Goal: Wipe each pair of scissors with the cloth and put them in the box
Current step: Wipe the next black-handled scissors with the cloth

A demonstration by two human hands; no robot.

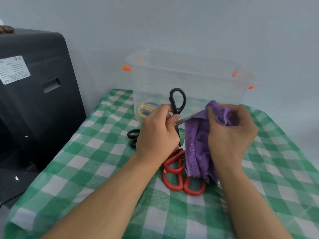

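My left hand [158,129] grips a pair of black-handled scissors [177,102], spread open, one handle loop sticking up above my fingers. One blade points right into the purple cloth [196,147], which my right hand [231,130] pinches around the blade. The cloth hangs down over the table. Red-handled scissors [174,171] lie on the table beneath the cloth. Another black pair [133,137] lies partly hidden behind my left hand. A clear plastic box [188,83] with orange clips stands behind, with a yellow-and-grey pair [145,108] inside.
A green-and-white checked tablecloth [89,163] covers the table. A large black appliance [34,94] with a white label stands at the left, close to the table edge. A pale wall rises directly behind the box.
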